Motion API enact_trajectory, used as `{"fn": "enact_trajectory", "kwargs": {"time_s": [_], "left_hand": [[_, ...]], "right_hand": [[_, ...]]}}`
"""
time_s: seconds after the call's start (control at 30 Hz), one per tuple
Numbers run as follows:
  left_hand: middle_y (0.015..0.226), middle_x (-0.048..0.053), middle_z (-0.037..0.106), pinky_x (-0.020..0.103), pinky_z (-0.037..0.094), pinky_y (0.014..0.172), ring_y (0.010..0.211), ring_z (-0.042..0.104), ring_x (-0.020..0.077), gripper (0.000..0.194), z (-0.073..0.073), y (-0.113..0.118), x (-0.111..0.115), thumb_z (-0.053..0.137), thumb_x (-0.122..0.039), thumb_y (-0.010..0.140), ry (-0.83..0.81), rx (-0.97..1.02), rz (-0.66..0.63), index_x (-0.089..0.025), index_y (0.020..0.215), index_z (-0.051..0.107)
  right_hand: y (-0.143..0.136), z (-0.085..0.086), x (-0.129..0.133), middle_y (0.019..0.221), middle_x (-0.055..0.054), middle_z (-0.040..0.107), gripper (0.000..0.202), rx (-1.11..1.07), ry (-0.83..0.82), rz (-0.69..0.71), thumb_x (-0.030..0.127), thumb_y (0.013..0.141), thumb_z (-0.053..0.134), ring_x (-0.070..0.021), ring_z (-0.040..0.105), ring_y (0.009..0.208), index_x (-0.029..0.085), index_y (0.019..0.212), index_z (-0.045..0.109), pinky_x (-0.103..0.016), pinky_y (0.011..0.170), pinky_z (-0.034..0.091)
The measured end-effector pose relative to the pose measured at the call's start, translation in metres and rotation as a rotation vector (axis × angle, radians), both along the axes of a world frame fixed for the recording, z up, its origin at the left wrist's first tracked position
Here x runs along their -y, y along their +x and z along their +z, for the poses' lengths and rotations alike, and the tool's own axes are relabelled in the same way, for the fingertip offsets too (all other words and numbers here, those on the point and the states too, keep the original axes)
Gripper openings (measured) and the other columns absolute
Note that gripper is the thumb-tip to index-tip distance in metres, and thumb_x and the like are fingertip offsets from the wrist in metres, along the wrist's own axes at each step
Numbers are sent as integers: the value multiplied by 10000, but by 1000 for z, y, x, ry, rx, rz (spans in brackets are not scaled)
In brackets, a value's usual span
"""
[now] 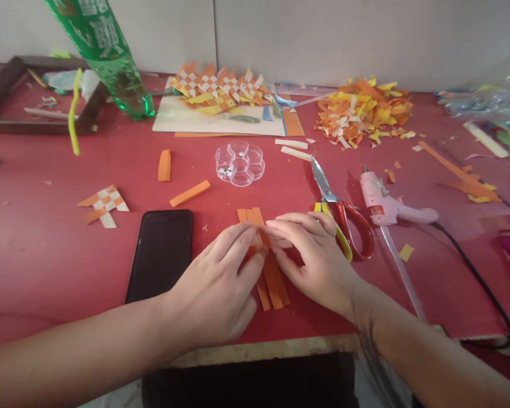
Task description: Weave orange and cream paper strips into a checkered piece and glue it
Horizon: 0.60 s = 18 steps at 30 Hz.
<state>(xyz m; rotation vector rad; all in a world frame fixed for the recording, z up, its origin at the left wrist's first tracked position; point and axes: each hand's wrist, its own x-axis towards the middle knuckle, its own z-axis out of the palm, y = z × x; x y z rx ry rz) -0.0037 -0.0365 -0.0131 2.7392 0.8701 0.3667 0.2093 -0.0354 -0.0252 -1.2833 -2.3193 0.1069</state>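
Note:
Several orange paper strips (274, 280) lie side by side near the table's front edge, with a pale strip (283, 242) crossing them. My left hand (223, 277) rests over their left side, its fingers closed together on the weave. From the right, my right hand (312, 255) has thumb and fingertips pinched at the pale strip beside the orange ones. The fingertips of both hands nearly meet and hide the crossing point. Left of my left hand is a black phone (160, 255); a woven paper fish (107, 205) lies farther left.
Scissors (329, 198) and a pink glue gun (380, 201) lie right of my right hand. A clear flower-shaped tray (240, 164) sits ahead. Farther back are a green bottle (110, 62), woven fish (221, 88) on card, paper scraps (365, 110) and a brown frame (29, 126).

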Motion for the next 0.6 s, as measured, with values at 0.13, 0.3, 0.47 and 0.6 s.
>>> {"fn": "enact_trajectory", "kwargs": {"time_s": [0.13,0.3,0.47,0.6], "left_hand": [[1368,289,466,553,370,1114,1325,397,442,469,-2,0,0,494,-207,826,7,-21,2,10,1229,596],[1354,273,495,555,381,1109,1323,411,434,462,-2,-1,0,493,-214,831,9,-28,20,-8,1229,605],[1357,270,474,557,383,1105,1319,400,427,432,0,-1,-1,490,-193,824,-11,-18,23,-9,1194,615],[1346,239,462,561,383,1096,1285,391,409,395,4,-1,-2,501,-169,803,-45,-14,16,-30,1150,628]], "right_hand": [[0,0,0,1087,-62,710,324,-5,-33,-7,128,894,548,-209,590,1083,197,1209,518,-419,975,361],[1,1,0,1108,-53,711,346,-25,-77,-12,123,880,551,-215,576,1098,198,1216,515,-416,964,383],[1,-1,0,1107,-85,700,330,-21,-45,-15,133,887,535,-227,579,1103,192,1212,534,-415,944,424],[0,-1,0,1132,-75,706,373,-34,-65,-14,139,891,529,-232,585,1126,205,1255,485,-430,953,424]]}}
